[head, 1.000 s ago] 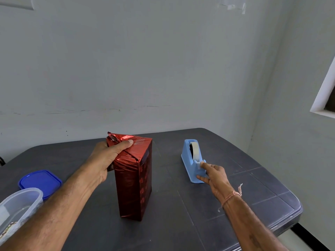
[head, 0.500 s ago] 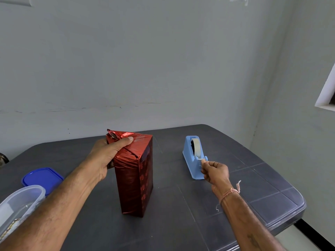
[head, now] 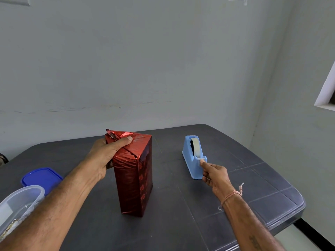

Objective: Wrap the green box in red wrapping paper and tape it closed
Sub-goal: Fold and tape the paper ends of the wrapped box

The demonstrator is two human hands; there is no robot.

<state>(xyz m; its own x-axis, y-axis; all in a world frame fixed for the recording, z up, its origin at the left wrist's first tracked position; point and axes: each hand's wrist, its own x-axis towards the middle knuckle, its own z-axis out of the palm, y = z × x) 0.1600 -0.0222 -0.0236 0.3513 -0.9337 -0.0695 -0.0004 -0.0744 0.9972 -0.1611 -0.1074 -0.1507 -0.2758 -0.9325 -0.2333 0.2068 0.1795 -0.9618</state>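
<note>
Right hand [head: 215,175] closed on tape end [head: 201,160] | left hand [head: 103,156] — grips box [head: 135,180]

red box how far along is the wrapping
Done: the box stands covered in red paper, no green showing. In hand: the left hand holds the top folds down while the right hand pinches the tape end at the blue dispenser. Left: pull a strip off and tape the top closed.

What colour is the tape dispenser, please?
The tape dispenser is light blue, seen in the head view.
</note>
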